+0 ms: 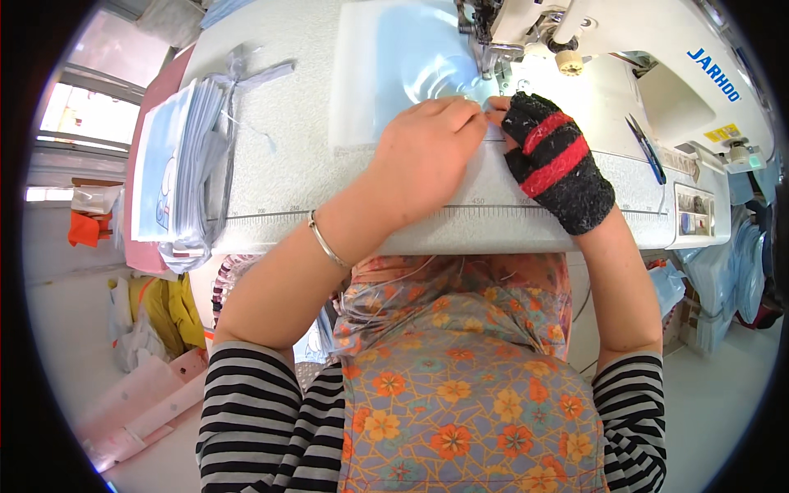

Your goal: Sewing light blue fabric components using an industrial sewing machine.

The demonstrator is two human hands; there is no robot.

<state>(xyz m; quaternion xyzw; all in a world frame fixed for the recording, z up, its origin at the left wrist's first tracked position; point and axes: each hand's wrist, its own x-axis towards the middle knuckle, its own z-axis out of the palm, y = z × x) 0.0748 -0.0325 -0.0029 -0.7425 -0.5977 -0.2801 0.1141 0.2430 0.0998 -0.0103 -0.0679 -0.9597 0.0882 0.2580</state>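
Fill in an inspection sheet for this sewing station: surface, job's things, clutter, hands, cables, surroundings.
Surface: white sewing table with a printed ruler along its front edge.
Job's things: light blue fabric lying under the sewing machine needle.
Clutter: tied bundle of fabric pieces at left; blue-handled snips at right.
Hands: left hand bare, pressing the fabric; right hand in a black and red fingerless glove, fingertips on the fabric.
Cables: nothing seen.
Surroundings: bags on the floor at left.

A tied bundle of fabric pieces and blue-handled snips lie aside.
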